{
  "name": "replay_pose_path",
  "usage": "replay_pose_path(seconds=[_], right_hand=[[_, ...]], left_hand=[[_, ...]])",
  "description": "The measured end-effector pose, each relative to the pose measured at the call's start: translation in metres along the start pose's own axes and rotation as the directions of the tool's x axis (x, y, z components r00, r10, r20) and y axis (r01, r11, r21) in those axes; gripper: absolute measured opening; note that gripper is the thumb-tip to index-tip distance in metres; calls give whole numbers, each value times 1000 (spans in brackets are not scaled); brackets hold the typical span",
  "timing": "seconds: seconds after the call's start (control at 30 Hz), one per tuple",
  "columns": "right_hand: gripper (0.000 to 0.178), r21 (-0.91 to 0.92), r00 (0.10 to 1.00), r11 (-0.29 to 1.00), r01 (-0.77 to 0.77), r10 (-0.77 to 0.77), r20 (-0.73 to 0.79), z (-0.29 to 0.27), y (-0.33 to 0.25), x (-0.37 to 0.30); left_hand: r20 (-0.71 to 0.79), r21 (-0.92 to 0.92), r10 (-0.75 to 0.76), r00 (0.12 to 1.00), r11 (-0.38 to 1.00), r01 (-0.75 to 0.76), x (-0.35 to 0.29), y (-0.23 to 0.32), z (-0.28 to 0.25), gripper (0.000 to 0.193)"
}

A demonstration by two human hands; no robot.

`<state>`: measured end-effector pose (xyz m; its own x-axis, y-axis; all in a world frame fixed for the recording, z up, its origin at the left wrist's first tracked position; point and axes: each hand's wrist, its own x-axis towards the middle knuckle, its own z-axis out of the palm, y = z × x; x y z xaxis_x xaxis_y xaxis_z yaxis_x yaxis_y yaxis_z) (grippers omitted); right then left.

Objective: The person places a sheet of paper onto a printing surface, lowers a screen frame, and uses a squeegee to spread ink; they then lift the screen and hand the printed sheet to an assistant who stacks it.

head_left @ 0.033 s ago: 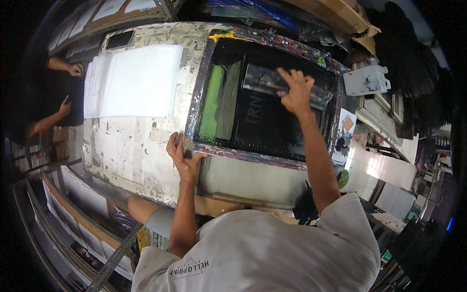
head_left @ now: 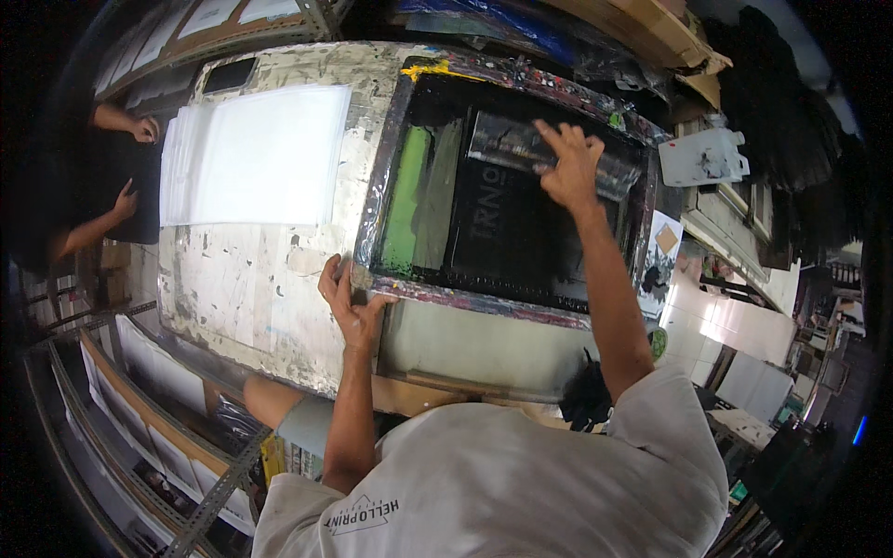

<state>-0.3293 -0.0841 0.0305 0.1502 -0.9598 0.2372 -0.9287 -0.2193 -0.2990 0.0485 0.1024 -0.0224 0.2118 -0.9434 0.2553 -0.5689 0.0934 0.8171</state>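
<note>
A screen-printing frame (head_left: 484,301), its wooden edges smeared with many paint colours, lies on the worktable. Its mesh (head_left: 521,251) is mostly black with ink, with a green strip (head_left: 409,181) on the left side. Near the far side of the mesh, my right hand (head_left: 571,167) grips a wide, ink-smeared squeegee (head_left: 502,139), its index finger stretched along the tool. My left hand (head_left: 353,312) holds the frame's near left corner, thumb along the near edge and fingers around the left side.
White sheets (head_left: 260,153) lie stacked left of the frame. Another person's hands (head_left: 126,200) are beyond them, at the far left. A white jug (head_left: 704,156) stands past the frame's right end. Metal racks (head_left: 209,502) fill the lower left; cardboard (head_left: 670,37) lies behind.
My right hand and the squeegee have shifted slightly away from me across the mesh, uncovering a little more of the dark lettering. My left hand stays at the corner.
</note>
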Motion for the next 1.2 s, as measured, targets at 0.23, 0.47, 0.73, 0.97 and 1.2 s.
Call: replay_pose_path(seconds=[0.23, 0.47, 0.73, 0.97, 1.2], right_hand=[[76, -59, 1000, 998, 27, -27, -10, 10, 37, 83], [53, -16, 996, 997, 75, -76, -55, -3, 43, 88], [47, -102, 994, 993, 62, -70, -80, -9, -18, -26], [51, 83, 994, 997, 0, -8, 105, -105, -108, -127], [71, -78, 928, 971, 227, -240, -285, -175, -119, -111]], left_hand=[[12, -51, -44, 999, 998, 45, 0, 1, 0, 96], [33, -201, -84, 996, 976, 89, -4, -13, 3, 85], [53, -439, -230, 972, 869, 229, -2, 7, -1, 77], [-41, -527, -207, 977, 836, 155, 17, 49, -11, 75], [-202, -610, -138, 970, 793, -14, 79, 153, -19, 67]])
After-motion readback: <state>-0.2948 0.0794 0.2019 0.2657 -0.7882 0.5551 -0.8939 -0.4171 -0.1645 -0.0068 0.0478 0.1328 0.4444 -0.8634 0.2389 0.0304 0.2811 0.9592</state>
